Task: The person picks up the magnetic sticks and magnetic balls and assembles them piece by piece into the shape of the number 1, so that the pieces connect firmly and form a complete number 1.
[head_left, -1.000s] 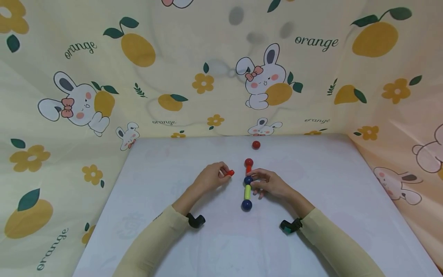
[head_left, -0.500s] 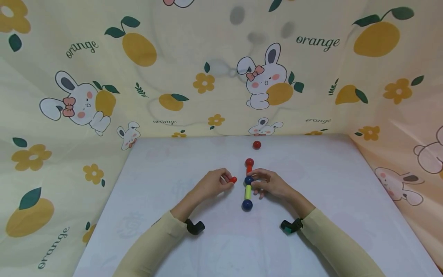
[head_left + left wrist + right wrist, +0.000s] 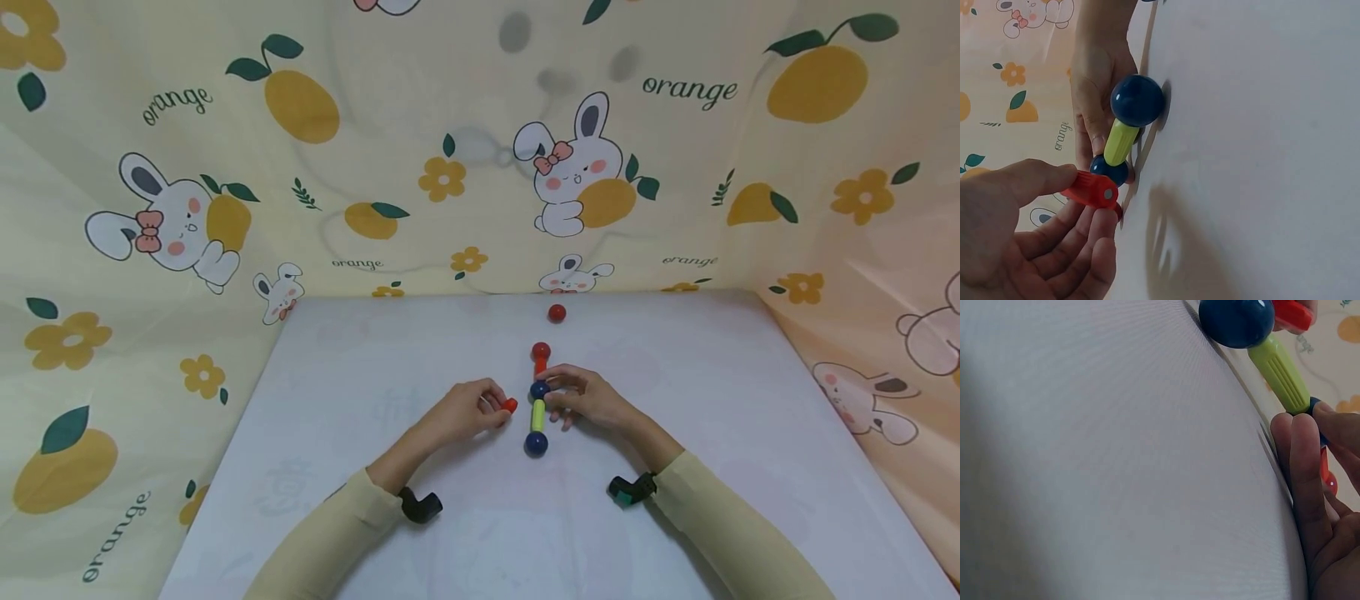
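My left hand (image 3: pixel 474 410) pinches a short red magnetic rod (image 3: pixel 1094 190) between thumb and fingers; a round metal tip shows at its end. Just right of it, a row of joined pieces runs away from me: a near blue ball (image 3: pixel 536 444), a yellow-green rod (image 3: pixel 537 416), a middle blue ball (image 3: pixel 539 390), a red rod (image 3: pixel 541 366) and a red ball (image 3: pixel 541 351). With thumb and fingers, my right hand (image 3: pixel 588 398) grips the middle blue ball from the right. In the right wrist view, its lower fingers (image 3: pixel 1307 469) lie close along the table.
A loose red ball (image 3: pixel 557 313) sits near the back edge of the white table (image 3: pixel 360 350). Patterned cloth (image 3: pixel 450 108) hangs behind and at both sides. Each wrist wears a small black camera, such as the left camera (image 3: pixel 422 506).
My left hand has come nearer to me and slightly right with the red rod, moving from beside the row's far part toward its yellow-green rod. The right hand keeps its place.
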Tool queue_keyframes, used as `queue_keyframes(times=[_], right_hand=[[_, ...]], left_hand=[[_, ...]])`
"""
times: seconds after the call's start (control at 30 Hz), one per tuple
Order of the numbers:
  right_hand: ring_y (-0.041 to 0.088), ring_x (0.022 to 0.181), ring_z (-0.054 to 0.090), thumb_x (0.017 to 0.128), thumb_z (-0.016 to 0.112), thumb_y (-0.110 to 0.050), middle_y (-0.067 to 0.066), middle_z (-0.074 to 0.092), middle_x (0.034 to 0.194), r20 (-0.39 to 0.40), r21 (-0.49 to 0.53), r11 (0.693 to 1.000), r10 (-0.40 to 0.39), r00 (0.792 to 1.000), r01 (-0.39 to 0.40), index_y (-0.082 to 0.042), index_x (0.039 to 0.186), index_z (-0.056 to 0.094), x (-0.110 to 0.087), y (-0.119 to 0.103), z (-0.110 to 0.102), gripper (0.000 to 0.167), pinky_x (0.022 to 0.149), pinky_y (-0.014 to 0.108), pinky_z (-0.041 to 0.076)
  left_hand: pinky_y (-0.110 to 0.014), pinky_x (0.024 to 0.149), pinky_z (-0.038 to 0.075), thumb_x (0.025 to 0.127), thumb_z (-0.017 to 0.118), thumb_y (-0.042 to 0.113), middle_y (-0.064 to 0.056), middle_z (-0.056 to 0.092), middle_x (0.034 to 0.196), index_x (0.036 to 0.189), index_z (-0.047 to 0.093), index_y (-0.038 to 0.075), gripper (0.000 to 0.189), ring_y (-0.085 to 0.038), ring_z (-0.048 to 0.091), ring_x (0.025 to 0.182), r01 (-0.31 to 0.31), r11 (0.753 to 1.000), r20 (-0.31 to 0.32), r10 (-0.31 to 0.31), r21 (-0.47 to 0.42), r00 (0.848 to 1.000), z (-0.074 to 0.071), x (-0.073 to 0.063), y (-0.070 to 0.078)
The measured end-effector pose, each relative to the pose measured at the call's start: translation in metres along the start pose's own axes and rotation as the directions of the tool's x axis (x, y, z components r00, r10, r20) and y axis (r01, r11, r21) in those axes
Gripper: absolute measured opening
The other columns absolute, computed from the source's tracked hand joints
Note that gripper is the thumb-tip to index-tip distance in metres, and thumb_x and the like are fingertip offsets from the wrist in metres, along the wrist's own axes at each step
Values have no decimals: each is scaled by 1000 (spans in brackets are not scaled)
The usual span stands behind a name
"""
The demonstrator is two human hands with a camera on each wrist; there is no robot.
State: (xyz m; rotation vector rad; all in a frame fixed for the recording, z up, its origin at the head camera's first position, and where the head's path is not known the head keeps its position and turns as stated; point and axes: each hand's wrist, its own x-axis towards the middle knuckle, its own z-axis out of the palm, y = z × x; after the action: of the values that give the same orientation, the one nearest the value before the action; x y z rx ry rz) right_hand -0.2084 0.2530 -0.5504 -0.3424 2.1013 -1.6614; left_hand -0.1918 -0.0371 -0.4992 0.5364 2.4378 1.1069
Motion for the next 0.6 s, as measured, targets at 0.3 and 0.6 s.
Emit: queue_keyframes(times=[0.3, 0.6], right_hand=[[29, 85, 75, 103, 74, -13, 21, 63, 137, 0, -1, 1000, -5, 1000, 5, -13, 148, 61, 1, 0, -1, 47, 67, 33, 62], [27, 86, 75, 103, 73, -13, 19, 67, 130, 2, -2, 1000, 0, 1000, 0, -11, 149, 59, 0, -1, 1, 48, 67, 32, 62]], left_hand=[[-26, 75, 56, 99, 80, 23, 4, 71, 96, 112, 71, 14, 18, -12, 66, 84, -11, 1000, 20, 11, -2, 1000, 4, -7, -1], [-26, 75, 55, 99, 81, 26, 7, 71, 92, 109, 72, 16, 16, -12, 66, 82, -6, 1000, 58, 6, -8, 998, 11, -13, -3]])
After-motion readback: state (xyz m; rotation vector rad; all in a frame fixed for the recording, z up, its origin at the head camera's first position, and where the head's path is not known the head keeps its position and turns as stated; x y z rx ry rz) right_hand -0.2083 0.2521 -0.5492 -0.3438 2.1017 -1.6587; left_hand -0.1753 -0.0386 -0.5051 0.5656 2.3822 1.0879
